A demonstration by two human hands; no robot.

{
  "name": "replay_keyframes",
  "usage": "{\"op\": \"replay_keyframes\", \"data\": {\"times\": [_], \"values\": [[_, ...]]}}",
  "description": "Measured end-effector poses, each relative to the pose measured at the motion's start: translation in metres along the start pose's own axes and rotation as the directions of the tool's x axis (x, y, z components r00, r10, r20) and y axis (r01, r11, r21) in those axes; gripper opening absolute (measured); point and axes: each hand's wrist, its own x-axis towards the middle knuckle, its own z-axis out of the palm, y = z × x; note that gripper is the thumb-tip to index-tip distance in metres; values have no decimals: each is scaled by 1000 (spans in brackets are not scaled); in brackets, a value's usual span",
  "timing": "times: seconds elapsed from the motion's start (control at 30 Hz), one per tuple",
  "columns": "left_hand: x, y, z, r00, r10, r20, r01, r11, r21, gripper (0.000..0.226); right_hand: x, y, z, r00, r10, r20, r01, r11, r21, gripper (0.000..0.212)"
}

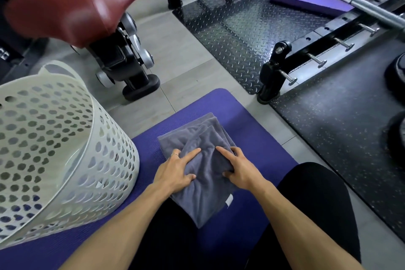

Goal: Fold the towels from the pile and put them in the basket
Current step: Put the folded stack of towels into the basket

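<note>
The grey terry towel [203, 171] lies folded on the purple foam mat [258, 138], right of the white perforated plastic basket [65, 138]; left hand [175, 171] and right hand [238, 169] press flat-fingered, grip released, seemingly smoothing creases

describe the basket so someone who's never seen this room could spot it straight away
Start at the purple mat on the floor, where both hands press a grey towel. The basket stands on the mat's left side. It is the only white plastic thing here, its wall full of holes.

Basket [72, 160] left of towel [206, 182]
</note>
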Motion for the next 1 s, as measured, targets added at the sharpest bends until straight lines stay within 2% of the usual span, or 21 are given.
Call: {"op": "replay_keyframes", "data": {"times": [0.17, 0.27, 0.37, 0.43, 0.53, 0.63, 0.73, 0.9, 1.0], "values": [[8, -9, -9, 999, 37, -5, -37, 996, -76, 83, 6, -4, -1, 999, 1, -33, -1, 1000, -2, 81], [13, -19, -19, 997, 81, 4, -80, 993, -85, 84, 17, -5, -9, 994, -48, -93, 54, 997, 63, 69], [16, -24, -26, 992, 123, 25, -122, 992, -44, 84, 35, -6, -26, 996, -88, -27, 92, 967, 236, 49], [21, -31, -29, 992, 122, 34, -119, 990, -71, 84, 48, -6, -31, 992, -125, 25, 113, 954, 277, 46], [31, -47, -27, 994, 93, 55, -80, 974, -211, 85, 59, -3, -24, 983, -157, 95, 127, 955, 269, 59], [41, -60, -20, 995, 59, 80, -30, 945, -326, 84, 62, 0, -13, 978, -157, 136, 133, 976, 174, 75], [45, -66, -12, 995, 30, 90, 7, 923, -385, 83, 66, -4, -6, 973, -209, 100, 203, 977, 73, 76], [43, -65, -10, 995, 29, 91, 12, 905, -425, 83, 62, -11, -2, 981, -166, 98, 153, 979, 135, 75], [41, -55, -20, 996, 55, 72, -23, 921, -388, 84, 54, -16, -14, 986, -144, 77, 130, 977, 167, 74]]}}
